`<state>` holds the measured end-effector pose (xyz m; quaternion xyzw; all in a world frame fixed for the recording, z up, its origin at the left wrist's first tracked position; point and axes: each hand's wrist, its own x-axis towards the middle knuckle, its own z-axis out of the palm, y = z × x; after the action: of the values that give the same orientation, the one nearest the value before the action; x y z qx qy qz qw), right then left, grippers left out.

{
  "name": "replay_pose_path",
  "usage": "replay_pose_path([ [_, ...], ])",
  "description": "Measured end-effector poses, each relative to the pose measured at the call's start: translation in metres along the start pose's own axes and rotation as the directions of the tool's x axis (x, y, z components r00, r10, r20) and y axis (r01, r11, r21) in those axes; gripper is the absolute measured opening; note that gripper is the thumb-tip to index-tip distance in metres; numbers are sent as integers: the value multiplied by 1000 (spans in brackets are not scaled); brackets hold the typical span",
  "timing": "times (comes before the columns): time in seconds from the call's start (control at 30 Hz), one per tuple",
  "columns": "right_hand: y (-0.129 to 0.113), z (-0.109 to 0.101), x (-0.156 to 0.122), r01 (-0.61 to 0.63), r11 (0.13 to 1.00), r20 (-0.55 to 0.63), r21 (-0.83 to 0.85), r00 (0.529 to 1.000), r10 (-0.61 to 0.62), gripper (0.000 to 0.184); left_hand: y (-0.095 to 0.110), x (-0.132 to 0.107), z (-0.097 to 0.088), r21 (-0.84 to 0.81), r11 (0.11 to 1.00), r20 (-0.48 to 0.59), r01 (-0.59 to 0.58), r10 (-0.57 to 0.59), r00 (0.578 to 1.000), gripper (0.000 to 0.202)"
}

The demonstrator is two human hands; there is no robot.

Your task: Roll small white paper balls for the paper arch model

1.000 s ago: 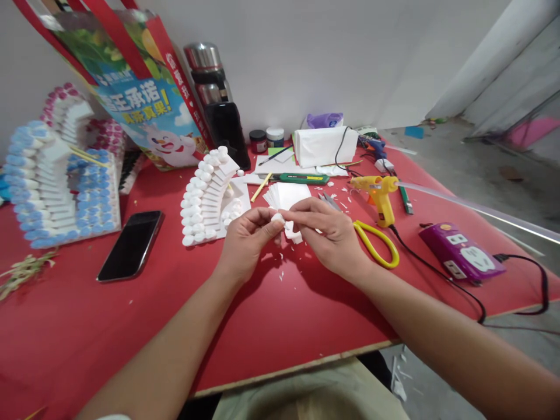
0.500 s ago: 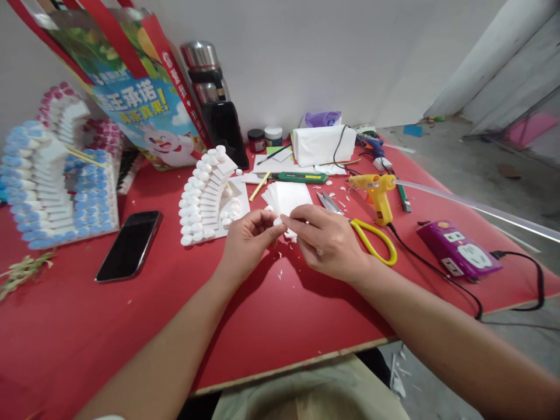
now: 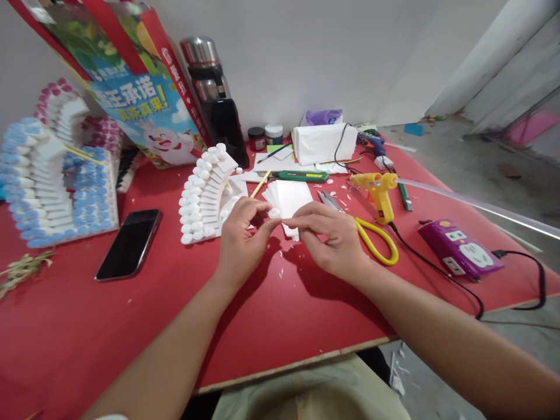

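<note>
Red table (image 3: 280, 315): clock centre is the white rounded piece (image 3: 273, 213); 12 o'clock points away from the person. Front edge (image 3: 297, 365) lies at 6 o'clock. Main working room lies between 6 and 7 o'clock.
White stepped model (image 3: 209, 201): between 9 and 10 o'clock, just beside the left hand (image 3: 245, 233). Avoid leftward sweeps; its rows could be knocked.
Hands: left thumb and forefinger appear to pinch the piece. The right hand (image 3: 330, 236) has its fingers drawn together, tips at the left thumb; whether they grip anything cannot be told.
Scissors (image 3: 359, 224): at 3 o'clock, just beside the right hand. Limit outward movement.
Yellow glue gun (image 3: 382, 201): between 2 and 3 o'clock. Treat as hot; approach by the handle.
White cards (image 3: 295, 195): near 1 o'clock, fanned, just beyond the fingertips. Do not drag across them.
Piece: support with the left pinch; work with light right-fingertip pressure, since it may dent.
White scraps (image 3: 281, 273): near 6 o'clock, below the hands. Keep them off the piece.
</note>
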<state>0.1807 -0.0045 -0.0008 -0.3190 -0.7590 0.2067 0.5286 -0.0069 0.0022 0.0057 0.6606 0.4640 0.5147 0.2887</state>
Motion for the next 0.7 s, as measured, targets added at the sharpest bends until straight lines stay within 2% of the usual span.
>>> replay_pose_path([
  [0.07, -2, -2, 3, -68, 996, -46, 54, 996, 71, 35, -2, 2, 0, -208, 964, 23, 163, -162, 987, 15],
  [0.13, -1, -4, 7, -187, 971, -48, 150, 979, 196, 34, -5, 5, 1, -450, 836, 109, 315, -299, 948, 20],
  [0.23, 4, -4, 9, -373, 863, 65, 342, 925, 374, 41, -9, 6, 2, -660, 610, 259, 439, -364, 895, 25],
  [0.3, 7, -2, 9, -425, 804, 143, 416, 904, 403, 43, -10, 6, 2, -698, 524, 336, 488, -362, 870, 24],
  [0.37, 7, 0, 7, -425, 800, 186, 423, 905, 383, 43, -10, 5, 1, -703, 493, 378, 513, -353, 856, 22],
  [0.43, 6, 2, 6, -397, 832, 199, 387, 917, 345, 41, -10, 5, 2, -698, 489, 399, 523, -341, 851, 19],
  [0.57, 5, 4, 4, -262, 938, 119, 225, 963, 241, 33, -9, 3, 4, -681, 501, 426, 533, -321, 846, 15],
  [0.7, 6, 3, 5, -192, 976, 46, 103, 981, 189, 22, -8, 2, 5, -640, 545, 448, 542, -309, 839, 16],
])
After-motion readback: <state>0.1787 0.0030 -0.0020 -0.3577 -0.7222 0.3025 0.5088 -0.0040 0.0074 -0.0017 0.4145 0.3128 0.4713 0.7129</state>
